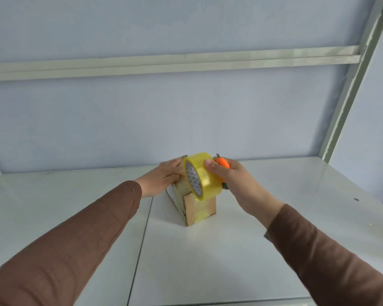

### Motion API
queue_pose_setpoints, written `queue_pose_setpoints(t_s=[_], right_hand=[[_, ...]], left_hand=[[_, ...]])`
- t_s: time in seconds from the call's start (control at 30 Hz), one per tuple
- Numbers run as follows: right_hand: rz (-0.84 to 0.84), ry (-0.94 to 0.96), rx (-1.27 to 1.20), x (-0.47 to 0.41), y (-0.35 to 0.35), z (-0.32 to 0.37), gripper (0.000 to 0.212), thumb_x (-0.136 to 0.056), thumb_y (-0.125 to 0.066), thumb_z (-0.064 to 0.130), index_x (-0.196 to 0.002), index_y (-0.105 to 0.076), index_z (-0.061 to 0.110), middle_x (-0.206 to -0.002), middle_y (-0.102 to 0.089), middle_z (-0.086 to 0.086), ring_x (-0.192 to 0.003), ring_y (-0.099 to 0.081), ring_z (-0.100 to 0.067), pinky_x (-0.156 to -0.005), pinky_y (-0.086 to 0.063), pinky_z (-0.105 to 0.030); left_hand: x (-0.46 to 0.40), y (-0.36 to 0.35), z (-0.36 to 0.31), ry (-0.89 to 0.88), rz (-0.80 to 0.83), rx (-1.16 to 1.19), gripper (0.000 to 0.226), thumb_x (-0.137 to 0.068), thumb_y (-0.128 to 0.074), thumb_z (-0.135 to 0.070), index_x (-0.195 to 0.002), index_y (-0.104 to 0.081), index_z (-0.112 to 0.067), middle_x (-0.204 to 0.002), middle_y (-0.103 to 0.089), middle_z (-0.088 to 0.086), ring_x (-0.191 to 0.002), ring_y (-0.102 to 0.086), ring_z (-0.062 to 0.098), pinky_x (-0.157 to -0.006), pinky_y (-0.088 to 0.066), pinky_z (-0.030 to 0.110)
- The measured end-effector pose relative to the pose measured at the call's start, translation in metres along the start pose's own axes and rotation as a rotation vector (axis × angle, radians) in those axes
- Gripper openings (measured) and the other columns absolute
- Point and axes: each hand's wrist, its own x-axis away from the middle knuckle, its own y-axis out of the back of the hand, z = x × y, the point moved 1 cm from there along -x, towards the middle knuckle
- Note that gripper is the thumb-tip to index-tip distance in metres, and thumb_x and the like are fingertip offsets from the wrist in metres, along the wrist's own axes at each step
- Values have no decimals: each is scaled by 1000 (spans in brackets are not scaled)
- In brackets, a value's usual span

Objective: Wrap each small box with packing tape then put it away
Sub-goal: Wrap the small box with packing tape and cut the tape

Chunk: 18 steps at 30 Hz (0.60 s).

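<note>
A small brown cardboard box (199,208) stands on the white table (208,250) at the middle of the view, with clear tape over its top and front face. My left hand (164,176) lies flat on the box's top left side, fingers straight. A yellowish roll of packing tape (202,175) stands on edge over the box, and my right hand (232,180) holds it with the thumb on its rim. The same hand also grips an orange cutter (223,163), whose blade tip sticks up behind the roll.
The table has a seam (142,239) running toward me left of the box. A pale blue wall with a white rail (186,62) rises behind. A white upright post (352,85) stands at the right back corner.
</note>
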Motion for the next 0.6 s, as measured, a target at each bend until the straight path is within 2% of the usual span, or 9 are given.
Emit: queue_pose_setpoints(t_s=[0.1,0.17,0.23,0.3,0.4,0.47,0.5,0.57,0.6], right_hand=[[-17,-97,30,30,3,-8,67,-80,-69,59,-100,-62,-4,-83,-61,-5,-77,-56,-19,-74,-39,-36],[-33,-180,60,47,6,-20,72,-74,-69,64,-101,-63,-3,-83,-62,-7,-76,-57,-22,-75,-37,-38],[-42,-267,71,59,8,-34,69,-74,-70,62,-97,-64,-2,-82,-64,-7,-74,-59,-22,-73,-39,-36],[-29,-354,82,62,12,-47,53,-81,-74,54,-93,-70,3,-80,-71,-5,-70,-65,-19,-71,-46,-31],[-2,-467,96,60,15,-58,35,-93,-71,41,-101,-75,8,-87,-78,-4,-72,-73,-16,-69,-54,-25],[3,-488,116,57,16,-62,38,-93,-71,41,-105,-74,5,-87,-78,-4,-73,-72,-17,-71,-54,-26],[1,-488,121,57,16,-62,41,-92,-71,42,-106,-73,4,-88,-78,-5,-73,-72,-17,-71,-54,-26],[2,-487,121,58,18,-63,44,-91,-71,45,-108,-73,5,-94,-79,-8,-74,-72,-16,-72,-54,-26],[1,-484,118,59,18,-63,46,-91,-71,48,-109,-73,5,-97,-79,-9,-73,-72,-16,-72,-54,-26]], left_hand=[[2,-2,5,101,66,-47,48,-112,-31,-26,-152,-31,-53,-169,-16,0,-157,-3,14,-122,1,25],[2,-3,6,128,82,-66,45,-112,-29,-36,-152,-23,-56,-172,-4,0,-157,5,8,-121,8,23],[2,-5,4,131,78,-82,45,-108,-27,-54,-153,-22,-55,-172,-2,-1,-156,7,5,-120,10,23],[5,-6,0,131,87,-124,59,-98,-24,-69,-155,-19,-54,-172,-1,-4,-155,10,4,-120,11,24],[6,-6,-5,139,110,-187,63,-100,-21,-66,-159,-14,-47,-171,4,-9,-155,16,5,-122,11,25],[8,-7,-16,94,40,-277,56,-106,-25,-55,-160,-23,-40,-171,-1,-11,-156,9,7,-126,1,29],[11,-10,-24,61,-53,-301,49,-109,-31,-48,-157,-34,-39,-170,-13,-11,-157,-3,9,-127,-10,33],[21,-21,-37,30,-237,-232,40,-109,-40,-42,-147,-53,-39,-162,-38,-11,-149,-29,10,-121,-30,37],[26,-27,-41,36,-262,-153,42,-107,-40,-48,-145,-55,-39,-159,-42,-12,-147,-33,6,-120,-30,35]])
